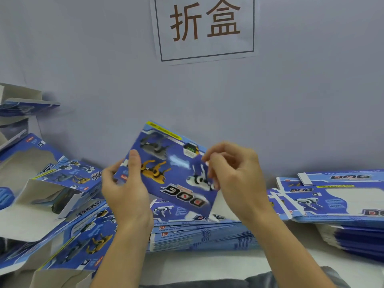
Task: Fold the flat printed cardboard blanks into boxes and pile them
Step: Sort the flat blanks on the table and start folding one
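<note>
I see a grey wall [104, 69] filling the top half, a white sign [204, 28] with brown characters at twelve o'clock. At nine o'clock lies a heap of folded boxes [47, 183]; at three o'clock a stack of flat blanks [336, 202], another stack [199, 231] at six. Dead centre, the blue printed blank [172, 169] is held up, tilted. My left hand [126, 190] grips its eight o'clock edge, thumb on the face; my right hand [234, 177] pinches its three o'clock edge with curled fingers.
</note>
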Tool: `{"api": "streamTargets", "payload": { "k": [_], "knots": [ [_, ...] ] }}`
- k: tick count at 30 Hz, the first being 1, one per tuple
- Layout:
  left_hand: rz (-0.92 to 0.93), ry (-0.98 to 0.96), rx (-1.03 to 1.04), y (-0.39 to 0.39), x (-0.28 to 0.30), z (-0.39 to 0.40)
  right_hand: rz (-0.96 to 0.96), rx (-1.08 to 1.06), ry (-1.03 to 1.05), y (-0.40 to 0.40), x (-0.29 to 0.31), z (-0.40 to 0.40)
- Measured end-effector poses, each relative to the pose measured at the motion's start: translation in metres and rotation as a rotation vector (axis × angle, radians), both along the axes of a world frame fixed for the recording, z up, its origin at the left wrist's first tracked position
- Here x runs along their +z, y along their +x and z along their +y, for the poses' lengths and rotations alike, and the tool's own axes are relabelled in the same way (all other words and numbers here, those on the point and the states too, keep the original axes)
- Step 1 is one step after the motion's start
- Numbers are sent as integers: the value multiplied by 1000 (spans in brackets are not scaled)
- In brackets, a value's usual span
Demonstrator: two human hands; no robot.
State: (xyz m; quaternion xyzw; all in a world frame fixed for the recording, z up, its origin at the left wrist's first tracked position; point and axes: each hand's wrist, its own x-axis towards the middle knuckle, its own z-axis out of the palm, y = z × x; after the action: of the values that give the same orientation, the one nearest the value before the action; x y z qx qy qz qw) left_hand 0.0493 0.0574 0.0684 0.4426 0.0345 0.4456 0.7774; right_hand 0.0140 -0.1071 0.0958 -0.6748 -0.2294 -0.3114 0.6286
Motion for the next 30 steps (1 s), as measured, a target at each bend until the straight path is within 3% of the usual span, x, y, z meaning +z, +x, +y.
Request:
{"api": "streamTargets", "payload": {
  "k": [2, 5, 11, 16, 18, 21, 23, 24, 27, 30],
  "knots": [
    [23, -152, -3, 2, -1, 2, 135, 116, -168, -6, 1, 4],
    [74, -262, -12, 4, -3, 0, 282, 48, -422, -6, -1, 9],
    [137, -319, 41, 7, -11, -16, 453, -184, -539, 3, -1, -1],
    [183, -303, -78, 11, -18, -26, 557, -328, -571, 6, -3, -9],
    [203, -297, -235, 11, -19, -32, 651, -290, -472, 12, -6, -12],
    [218, -212, -617, 10, -18, -35, 655, -73, 59, 18, -7, -21],
    [315, 12, -790, 5, -19, -32, 512, 24, 403, 25, -8, -36],
    [388, 153, -820, 3, -20, -32, 425, 25, 480, 28, -10, -46],
    [467, 326, -675, 2, -20, -32, 289, -55, 415, 31, -12, -68],
    [308, 310, -421, 3, -14, -25, 297, -92, 224, 25, -10, -72]
  ]
}}
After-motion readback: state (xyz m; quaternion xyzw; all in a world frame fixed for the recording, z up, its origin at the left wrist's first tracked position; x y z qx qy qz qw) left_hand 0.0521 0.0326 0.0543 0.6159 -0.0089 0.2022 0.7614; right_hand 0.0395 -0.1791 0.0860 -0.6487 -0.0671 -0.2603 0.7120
